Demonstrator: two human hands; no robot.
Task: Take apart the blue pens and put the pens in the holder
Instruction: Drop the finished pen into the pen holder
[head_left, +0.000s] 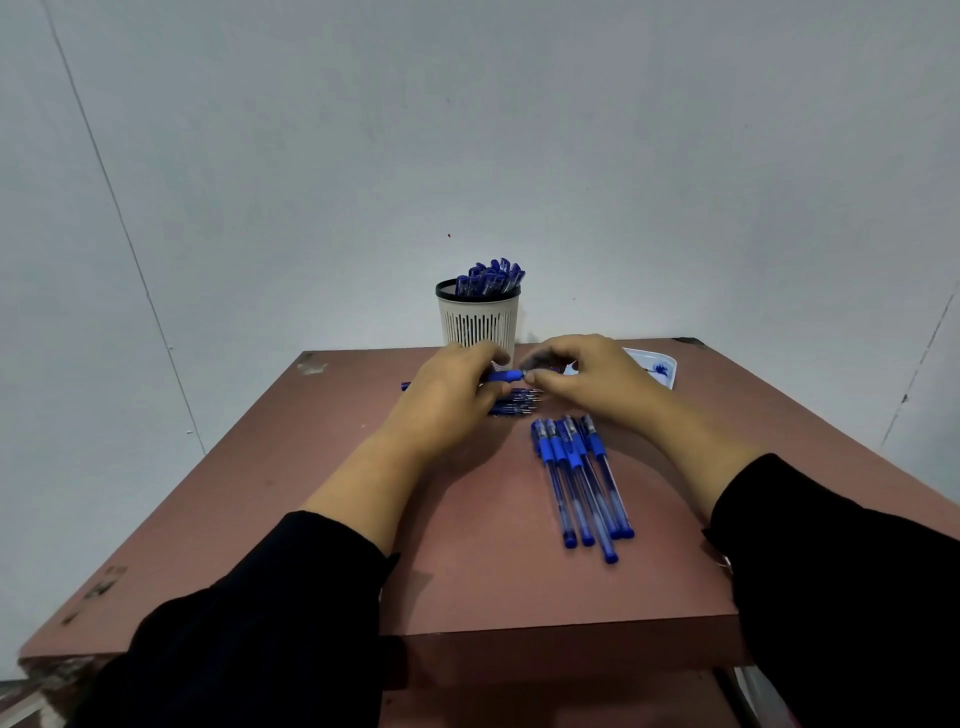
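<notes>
My left hand (451, 387) grips a blue pen (505, 376) held level above the table, its tip pointing right. My right hand (587, 376) pinches that tip between thumb and fingers. Under my hands lies a small pile of thin blue refills (511, 406), partly hidden. Several whole blue pens (582, 483) lie side by side on the table to the right of centre. At the back stands a white slotted holder (479, 319) with a black rim, with several blue pen parts standing in it.
The reddish-brown table (467, 561) is small, with its front edge close to me. A white tray (657, 366) with blue bits in it sits at the back right, partly behind my right hand. A plain grey wall rises right behind the table.
</notes>
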